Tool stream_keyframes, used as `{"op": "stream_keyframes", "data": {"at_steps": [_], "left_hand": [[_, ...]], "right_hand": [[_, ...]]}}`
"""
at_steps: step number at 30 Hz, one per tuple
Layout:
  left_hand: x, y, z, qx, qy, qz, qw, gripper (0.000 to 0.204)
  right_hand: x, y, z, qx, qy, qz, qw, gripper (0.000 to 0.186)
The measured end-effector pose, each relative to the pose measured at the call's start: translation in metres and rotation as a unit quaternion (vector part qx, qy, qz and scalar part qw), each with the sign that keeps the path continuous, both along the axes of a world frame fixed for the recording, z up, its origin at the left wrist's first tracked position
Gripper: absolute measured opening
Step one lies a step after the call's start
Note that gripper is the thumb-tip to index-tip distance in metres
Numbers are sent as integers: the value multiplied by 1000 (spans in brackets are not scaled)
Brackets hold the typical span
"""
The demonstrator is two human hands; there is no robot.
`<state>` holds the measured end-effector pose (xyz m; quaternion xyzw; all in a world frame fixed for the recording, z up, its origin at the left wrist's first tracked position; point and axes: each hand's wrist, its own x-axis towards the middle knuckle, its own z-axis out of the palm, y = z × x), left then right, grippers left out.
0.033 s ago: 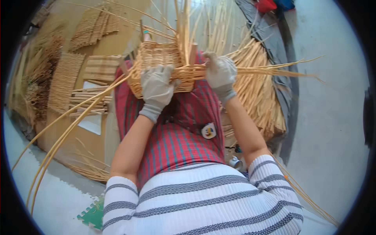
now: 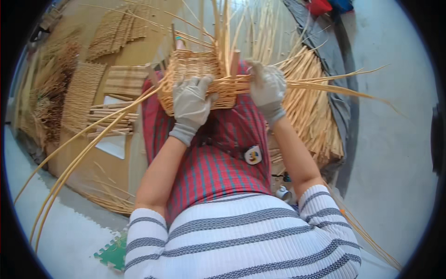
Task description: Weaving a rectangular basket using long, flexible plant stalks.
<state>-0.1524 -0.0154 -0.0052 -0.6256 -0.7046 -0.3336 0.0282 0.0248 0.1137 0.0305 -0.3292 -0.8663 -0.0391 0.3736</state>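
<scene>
A partly woven wicker basket (image 2: 197, 65) rests on my lap over a red checked apron (image 2: 216, 174). My left hand (image 2: 191, 100), in a grey-white glove, is closed on the basket's near rim, fingers over the top and thumb inward. Just right of the basket, my gloved right hand (image 2: 267, 86) grips a bundle of wicker strands (image 2: 334, 87) that run out of the weave and trail off to the right. Upright strands (image 2: 226, 32) rise from the basket's far side. More long strands (image 2: 79, 160) leave its left side toward the lower left.
A pile of cut wicker (image 2: 316, 111) lies to the right on a dark sheet. Woven panels (image 2: 82, 95), short wooden sticks (image 2: 114, 118) and bundled brown stalks (image 2: 53, 88) lie on the left. A tape measure (image 2: 253, 155) hangs against the apron. A red container (image 2: 318, 6) stands far right.
The whole view has shifted slightly to the right. The loose strand ends beyond my right hand have swung a little outward and down; both hands keep their grip.
</scene>
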Motion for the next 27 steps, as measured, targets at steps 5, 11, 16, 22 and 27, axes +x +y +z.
{"op": "stream_keyframes", "data": {"at_steps": [5,11,16,22,27], "left_hand": [[-36,-57,-2,136,-393,122,901,30],[-86,-62,-12,237,-542,70,803,24],[-88,-76,-22,167,-426,45,888,22],[-87,-98,-9,69,-461,-77,881,18],[-114,-24,-7,113,-520,-135,836,50]], "right_hand": [[-10,-66,24,-84,123,62,987,22],[-68,-149,10,-321,11,414,852,19],[-106,-177,30,-265,116,448,846,31],[-134,-192,26,-202,-119,612,756,29],[-87,-180,38,-276,-140,541,782,31]]}}
